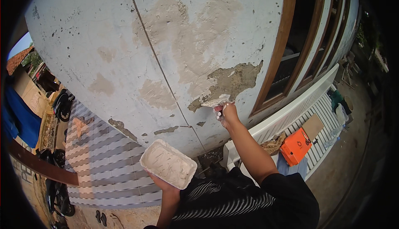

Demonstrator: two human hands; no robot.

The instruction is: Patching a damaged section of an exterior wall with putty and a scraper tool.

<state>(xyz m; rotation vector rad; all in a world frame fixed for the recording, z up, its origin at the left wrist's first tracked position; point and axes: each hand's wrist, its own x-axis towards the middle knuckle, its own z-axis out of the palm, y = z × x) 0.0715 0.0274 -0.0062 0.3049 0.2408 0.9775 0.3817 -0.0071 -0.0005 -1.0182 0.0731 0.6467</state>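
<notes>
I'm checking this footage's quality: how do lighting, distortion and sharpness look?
Head view: the wall looks softly lit, without strong glare; the window frame slants and bows with fisheye distortion; the picture's corners are black; the right hand shows no obvious blur.

soft daylight spreads evenly over the pale wall [104, 25] — a bright patch of sky [21, 44] shows at far left. the window panes [305, 4] sink to near black, and the far right edge is dim. the fisheye lens bows the wooden window frame [275, 50] — small details soften toward the dark, rounded rim.
</notes>
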